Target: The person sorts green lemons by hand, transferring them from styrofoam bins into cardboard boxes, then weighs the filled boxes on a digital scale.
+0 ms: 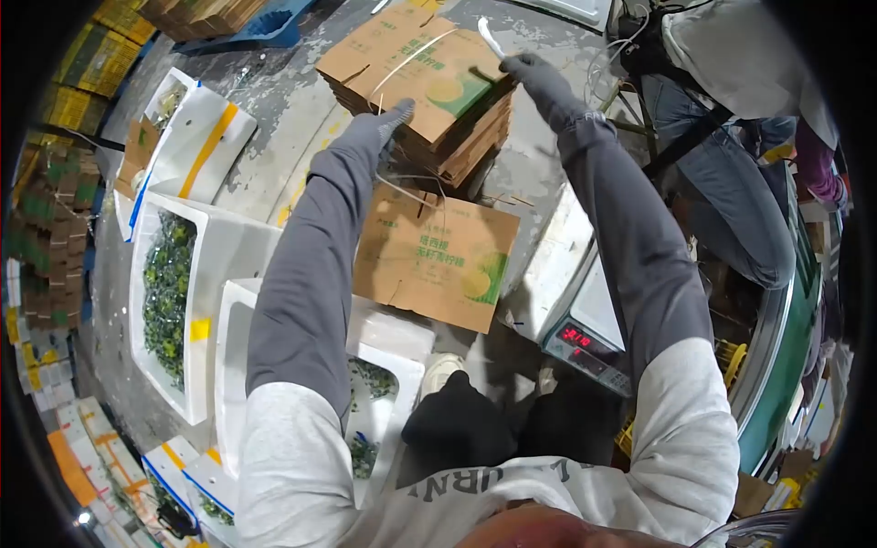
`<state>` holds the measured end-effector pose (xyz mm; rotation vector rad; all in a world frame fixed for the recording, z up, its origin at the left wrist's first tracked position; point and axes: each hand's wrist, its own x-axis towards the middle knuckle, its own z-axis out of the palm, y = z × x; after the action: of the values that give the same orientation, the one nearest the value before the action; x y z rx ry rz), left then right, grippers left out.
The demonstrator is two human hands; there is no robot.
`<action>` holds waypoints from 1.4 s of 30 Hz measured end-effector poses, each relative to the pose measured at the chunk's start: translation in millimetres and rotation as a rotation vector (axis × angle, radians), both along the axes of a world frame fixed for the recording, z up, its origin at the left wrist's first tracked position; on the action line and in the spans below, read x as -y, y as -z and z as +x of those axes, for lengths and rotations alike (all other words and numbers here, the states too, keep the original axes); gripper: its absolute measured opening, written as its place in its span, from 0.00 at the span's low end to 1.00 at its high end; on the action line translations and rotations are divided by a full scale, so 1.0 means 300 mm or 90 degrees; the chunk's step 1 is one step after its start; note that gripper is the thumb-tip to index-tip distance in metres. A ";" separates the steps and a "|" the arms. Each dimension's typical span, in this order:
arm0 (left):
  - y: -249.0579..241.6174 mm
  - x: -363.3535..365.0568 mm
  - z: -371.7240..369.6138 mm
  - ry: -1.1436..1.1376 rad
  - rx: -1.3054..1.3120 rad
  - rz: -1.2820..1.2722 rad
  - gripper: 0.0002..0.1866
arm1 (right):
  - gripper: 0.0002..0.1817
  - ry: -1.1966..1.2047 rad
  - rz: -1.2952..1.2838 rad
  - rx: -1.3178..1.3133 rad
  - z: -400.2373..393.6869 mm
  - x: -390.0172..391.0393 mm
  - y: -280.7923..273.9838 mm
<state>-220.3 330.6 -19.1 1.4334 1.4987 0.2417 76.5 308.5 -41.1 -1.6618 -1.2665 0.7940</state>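
A stack of flattened brown cartons (416, 68) with green print stands in front of me, a white strap lying across its top. My left hand (388, 123), in a grey glove, rests at the stack's near left corner; its fingers look partly spread, with the thumb side against the cardboard. At the stack's right corner is my right hand (541, 84), also gloved, its fingers closed near a loose white strap end (491, 36). Whether the strap is between those fingers is hard to make out. Nearer to me, another flat carton (434, 256) lies below the stack.
White foam boxes with packed greens (203, 320) stand at the left. A scale (589, 352) with a red display is at the right, near a green-surfaced conveyor (786, 365). Another person's jeans-clad leg (722, 192) is at the upper right. A blue pallet (274, 26) lies at the top.
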 end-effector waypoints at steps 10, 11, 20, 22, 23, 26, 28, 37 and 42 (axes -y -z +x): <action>-0.144 0.172 -0.136 -0.098 0.332 -0.170 0.17 | 0.13 -0.020 0.164 -0.168 -0.114 0.077 -0.089; -0.186 0.239 -0.144 -0.103 0.311 -0.126 0.16 | 0.14 -0.042 0.142 -0.267 -0.126 0.135 -0.120; -0.346 0.943 -0.241 -0.023 0.277 -0.040 0.26 | 0.17 0.019 0.061 -0.429 -0.198 0.704 -0.207; -0.316 0.998 -0.300 -0.017 0.212 -0.130 0.23 | 0.17 0.003 0.007 -0.319 -0.188 0.766 -0.111; -0.321 1.012 -0.324 -0.030 0.207 -0.189 0.21 | 0.18 -0.026 -0.024 -0.329 -0.187 0.791 -0.021; -0.487 1.065 -0.412 0.011 0.189 -0.115 0.16 | 0.18 -0.047 -0.063 -0.232 -0.192 0.817 -0.060; -0.575 1.125 -0.477 -0.120 0.197 0.136 0.14 | 0.17 -0.038 -0.061 -0.219 -0.206 0.833 -0.084; -1.276 1.360 -0.953 -0.306 -0.410 1.443 0.15 | 0.16 -0.140 -0.038 0.079 -0.274 0.928 -0.279; -0.902 1.147 -0.776 -0.069 -0.609 1.009 0.14 | 0.11 -0.300 -0.232 0.170 -0.388 0.926 -0.363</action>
<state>-453.1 -13.5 251.5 2.9728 2.2529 1.0975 -39.8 30.7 67.8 -1.8220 -1.8271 1.1666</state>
